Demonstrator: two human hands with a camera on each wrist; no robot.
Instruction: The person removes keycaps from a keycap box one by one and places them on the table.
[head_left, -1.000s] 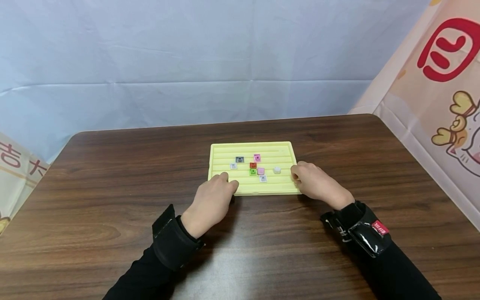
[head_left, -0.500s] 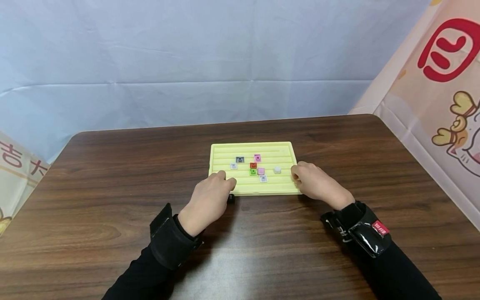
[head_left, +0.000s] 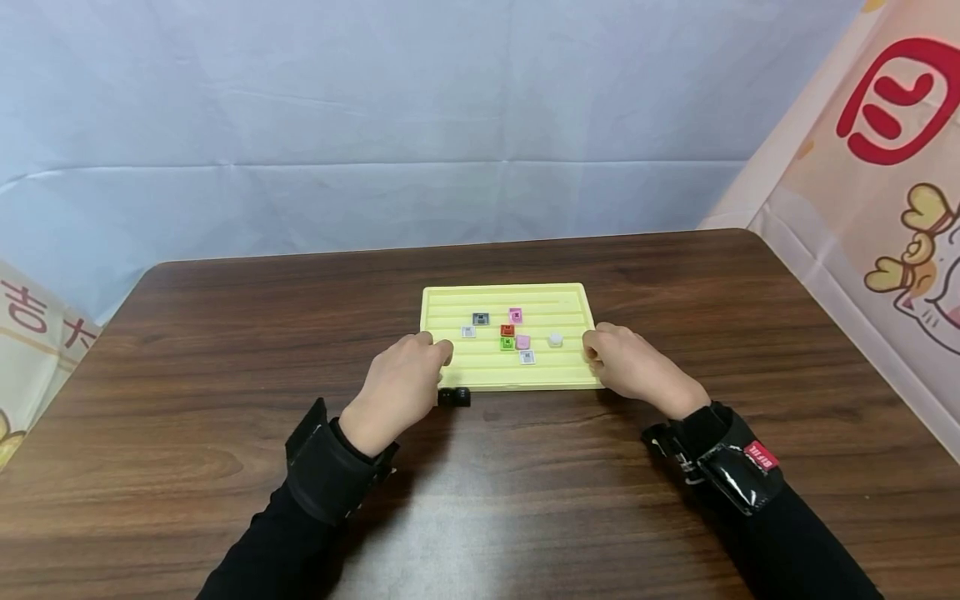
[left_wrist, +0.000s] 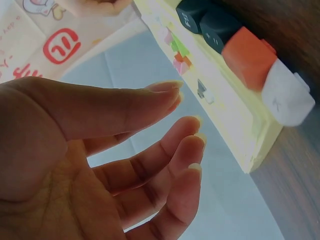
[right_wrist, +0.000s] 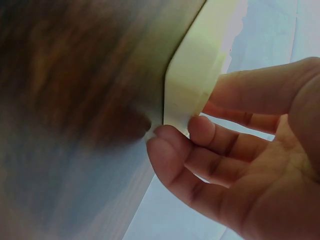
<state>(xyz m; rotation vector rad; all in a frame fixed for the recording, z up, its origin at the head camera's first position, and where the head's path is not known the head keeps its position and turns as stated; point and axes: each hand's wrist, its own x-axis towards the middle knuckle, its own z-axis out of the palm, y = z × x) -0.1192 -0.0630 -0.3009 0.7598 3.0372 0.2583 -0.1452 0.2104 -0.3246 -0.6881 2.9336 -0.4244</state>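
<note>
On the table lies a pale yellow tray (head_left: 540, 300) with several small coloured keycaps on it, among them a red keycap (head_left: 507, 330) and a green keycap (head_left: 507, 342). My right hand (head_left: 637, 371) grips the tray's right edge, with the thumb over the rim and the fingertips low against the side in the right wrist view. Over the tray's front left corner is my left hand (head_left: 397, 387), loosely curled and holding nothing. In the left wrist view, black keycaps (left_wrist: 220, 31), an orange keycap (left_wrist: 249, 56) and a white keycap (left_wrist: 287, 94) stand in a row along the tray's front.
The dark wood table (head_left: 240, 367) spreads out around the tray. A pale blue cloth (head_left: 337, 125) hangs behind its back edge. To the right hangs a printed pink cloth (head_left: 825, 250).
My left hand has slid left along the tray's front edge, uncovering black keycaps there. The right hand and the tray stay essentially in place.
</note>
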